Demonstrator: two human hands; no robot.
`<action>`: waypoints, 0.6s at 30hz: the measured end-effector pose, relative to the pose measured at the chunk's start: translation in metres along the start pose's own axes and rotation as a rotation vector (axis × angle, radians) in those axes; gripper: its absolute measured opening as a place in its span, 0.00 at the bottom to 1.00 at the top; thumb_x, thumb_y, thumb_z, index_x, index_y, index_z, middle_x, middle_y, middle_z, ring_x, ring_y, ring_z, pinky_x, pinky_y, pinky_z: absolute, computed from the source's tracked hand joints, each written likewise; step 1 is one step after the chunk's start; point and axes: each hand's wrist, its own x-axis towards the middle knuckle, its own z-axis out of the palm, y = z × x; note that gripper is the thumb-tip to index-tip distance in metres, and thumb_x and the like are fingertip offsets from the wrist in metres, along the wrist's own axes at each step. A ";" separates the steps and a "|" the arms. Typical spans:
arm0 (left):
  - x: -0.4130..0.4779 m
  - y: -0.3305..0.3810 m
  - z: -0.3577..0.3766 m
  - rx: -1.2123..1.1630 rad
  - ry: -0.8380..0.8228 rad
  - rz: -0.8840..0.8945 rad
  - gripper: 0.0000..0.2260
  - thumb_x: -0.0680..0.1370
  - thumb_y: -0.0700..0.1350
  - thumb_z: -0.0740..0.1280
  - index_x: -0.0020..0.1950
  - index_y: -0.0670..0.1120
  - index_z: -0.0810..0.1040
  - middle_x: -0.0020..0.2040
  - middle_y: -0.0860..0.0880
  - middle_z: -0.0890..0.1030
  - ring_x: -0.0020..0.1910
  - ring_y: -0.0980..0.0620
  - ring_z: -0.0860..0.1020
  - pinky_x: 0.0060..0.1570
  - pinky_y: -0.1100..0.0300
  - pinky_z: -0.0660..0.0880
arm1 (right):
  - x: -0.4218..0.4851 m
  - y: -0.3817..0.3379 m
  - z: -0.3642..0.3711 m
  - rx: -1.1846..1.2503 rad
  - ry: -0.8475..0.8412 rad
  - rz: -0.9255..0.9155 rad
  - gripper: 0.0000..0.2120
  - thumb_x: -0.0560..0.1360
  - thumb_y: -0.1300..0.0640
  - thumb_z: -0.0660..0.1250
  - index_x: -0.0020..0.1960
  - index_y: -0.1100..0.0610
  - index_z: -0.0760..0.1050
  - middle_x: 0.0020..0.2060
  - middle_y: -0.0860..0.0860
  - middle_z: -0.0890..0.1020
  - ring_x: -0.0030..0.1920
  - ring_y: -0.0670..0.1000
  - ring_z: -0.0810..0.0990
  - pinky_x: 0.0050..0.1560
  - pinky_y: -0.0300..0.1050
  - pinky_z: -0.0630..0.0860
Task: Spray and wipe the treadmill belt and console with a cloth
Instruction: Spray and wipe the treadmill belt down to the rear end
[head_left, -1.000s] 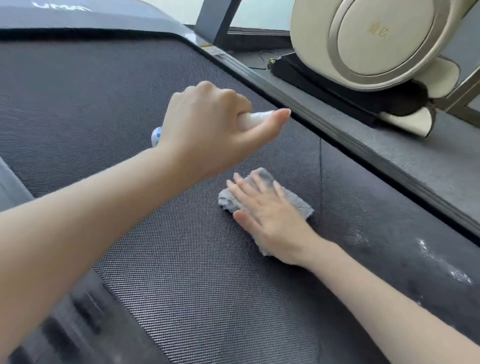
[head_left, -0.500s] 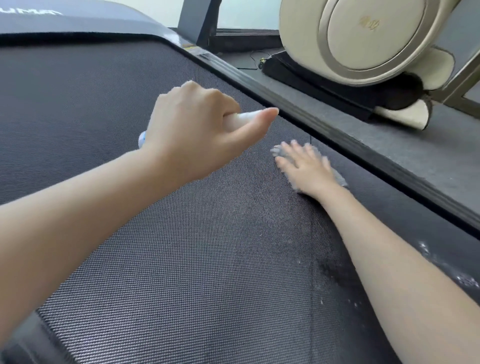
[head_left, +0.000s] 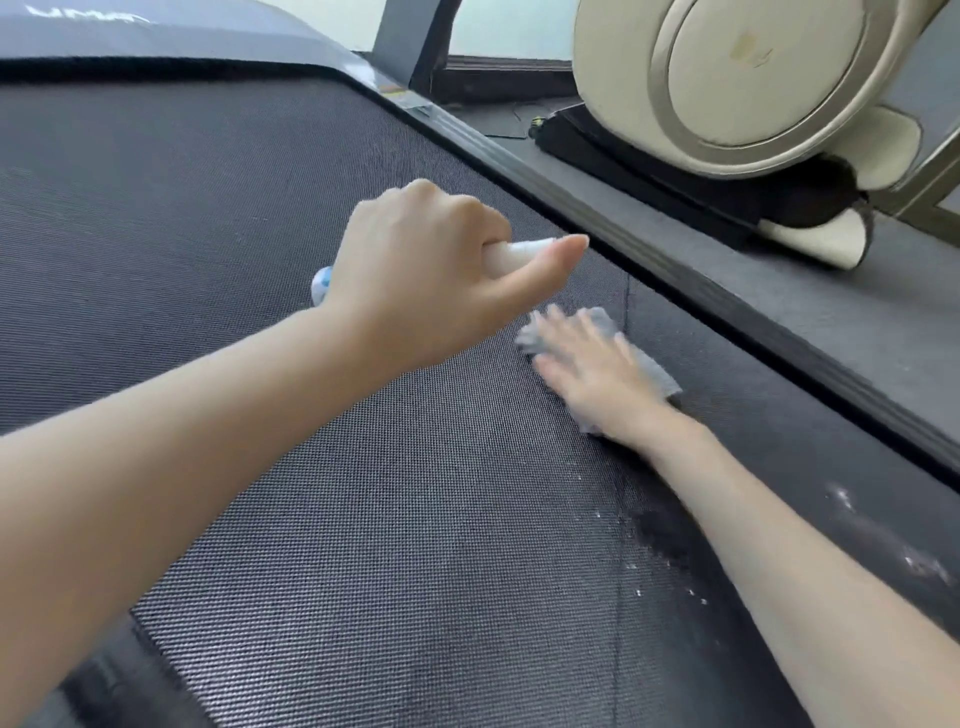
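Cloth (head_left: 647, 366) is pressed flat on the belt (head_left: 363, 519), near its right edge, under the straight-fingered right hand (head_left: 592, 374); soft and limp, it is best driven by palm pressure. A spray bottle (head_left: 514, 254), judged light and rigid, is gripped in the left hand (head_left: 426, 270).

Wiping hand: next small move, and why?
Probably draw the right hand, flat on the grey cloth, back along the belt toward the dark wet patch and droplets beside the forearm: that spray looks unwiped. The left hand grips the spray bottle above the belt, clear of that path.
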 end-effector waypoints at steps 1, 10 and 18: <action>0.000 0.000 -0.001 0.004 0.004 0.003 0.29 0.72 0.69 0.50 0.24 0.46 0.57 0.21 0.49 0.62 0.24 0.47 0.62 0.30 0.57 0.56 | -0.012 -0.028 0.004 -0.011 -0.004 -0.142 0.26 0.78 0.38 0.48 0.76 0.39 0.50 0.77 0.40 0.50 0.77 0.47 0.43 0.75 0.56 0.38; 0.005 -0.001 0.005 0.007 0.000 0.032 0.29 0.73 0.68 0.51 0.24 0.46 0.58 0.21 0.49 0.61 0.23 0.50 0.61 0.28 0.58 0.55 | 0.007 -0.036 0.006 -0.064 -0.026 -0.266 0.25 0.79 0.37 0.49 0.75 0.37 0.51 0.77 0.42 0.51 0.77 0.47 0.42 0.74 0.61 0.38; 0.003 0.001 0.031 -0.001 -0.032 0.065 0.29 0.73 0.69 0.51 0.24 0.46 0.60 0.21 0.51 0.64 0.23 0.50 0.64 0.30 0.57 0.65 | 0.040 0.097 -0.034 -0.053 0.003 0.447 0.28 0.81 0.40 0.47 0.78 0.46 0.45 0.78 0.48 0.47 0.77 0.50 0.42 0.75 0.57 0.39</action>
